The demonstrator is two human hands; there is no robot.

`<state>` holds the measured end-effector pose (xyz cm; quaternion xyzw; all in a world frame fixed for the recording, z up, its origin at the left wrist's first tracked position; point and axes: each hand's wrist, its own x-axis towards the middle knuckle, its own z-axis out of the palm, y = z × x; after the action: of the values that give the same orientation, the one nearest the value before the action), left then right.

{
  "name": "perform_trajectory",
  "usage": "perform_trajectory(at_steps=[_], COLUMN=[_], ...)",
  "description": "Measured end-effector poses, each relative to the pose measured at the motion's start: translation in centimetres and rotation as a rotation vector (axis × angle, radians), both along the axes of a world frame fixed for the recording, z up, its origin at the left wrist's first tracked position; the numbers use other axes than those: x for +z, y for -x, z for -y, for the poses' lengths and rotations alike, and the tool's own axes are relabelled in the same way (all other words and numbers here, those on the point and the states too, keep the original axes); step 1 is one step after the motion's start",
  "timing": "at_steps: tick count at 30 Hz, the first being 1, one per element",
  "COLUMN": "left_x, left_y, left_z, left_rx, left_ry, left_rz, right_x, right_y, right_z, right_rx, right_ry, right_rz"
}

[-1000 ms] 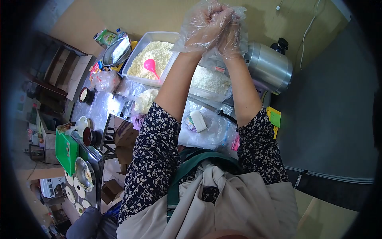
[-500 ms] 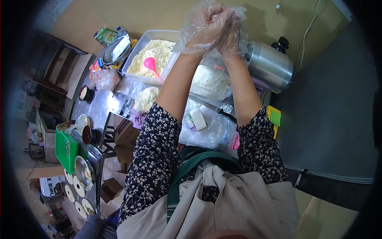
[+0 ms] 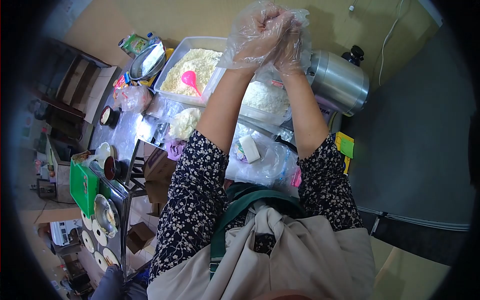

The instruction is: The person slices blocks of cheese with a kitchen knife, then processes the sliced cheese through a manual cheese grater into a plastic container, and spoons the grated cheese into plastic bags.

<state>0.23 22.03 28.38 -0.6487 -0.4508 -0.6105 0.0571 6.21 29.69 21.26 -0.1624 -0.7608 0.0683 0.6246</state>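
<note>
Both my hands are raised together at the top of the view, in thin clear plastic gloves. My left hand [image 3: 260, 37] has its fingers curled and pressed against my right hand [image 3: 291, 47]; whatever may lie between them is hidden. Below and left of them is a clear tub of pale crumbly powder [image 3: 192, 60], with a pink scoop [image 3: 190, 79] lying in it. A second tub of white powder [image 3: 265, 97] shows between my forearms. Right of my right forearm lies a metal cylinder [image 3: 340, 82].
A white block [image 3: 249, 149] sits on plastic wrap near my body. A bag of white stuff [image 3: 184, 124] lies left of my left forearm. Farther left are a green tray [image 3: 83, 190], round discs, a metal bowl [image 3: 105, 215] and another person's sleeve [image 3: 110, 284].
My hands have hardly moved and remain pressed together. At the lower left, the other person's arm and hand have shifted slightly left.
</note>
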Motion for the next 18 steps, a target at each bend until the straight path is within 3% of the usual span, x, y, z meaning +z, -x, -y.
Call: perform_trajectory(at_steps=[5,7,11,13,14,16,17,18], left_x=[-0.9,-1.2,-0.7,-0.8,-1.2,-1.3,-1.3,-1.3], left_y=[0.1,0.1,0.3,0.3,0.3,0.2,0.2,0.1], left_z=[0.1,0.1,0.1,0.1,0.0,0.0,0.1,0.3], left_rx=[-0.028,-0.035,0.027,0.031,0.039,0.046,0.033,0.02], left_ry=[0.059,0.105,0.054,0.082,0.053,0.024,0.042,0.059], left_rz=[0.112,0.203,0.044,-0.019,0.034,0.088,0.098,0.108], right_x=[0.3,0.3,1.1,0.8,0.6,0.7,0.6,0.5], right_y=[0.0,0.2,-0.8,-0.8,-0.8,-0.6,-0.6,-0.5], right_z=[0.4,0.7,1.6,0.8,0.6,0.7,0.8,0.9], right_rx=[0.115,0.474,0.33,0.651,0.65,0.016,0.016,0.202], right_ry=[0.1,0.535,0.466,0.557,0.558,0.307,0.307,0.398], right_rz=[-0.02,-0.132,0.03,0.042,0.041,0.371,0.371,0.23])
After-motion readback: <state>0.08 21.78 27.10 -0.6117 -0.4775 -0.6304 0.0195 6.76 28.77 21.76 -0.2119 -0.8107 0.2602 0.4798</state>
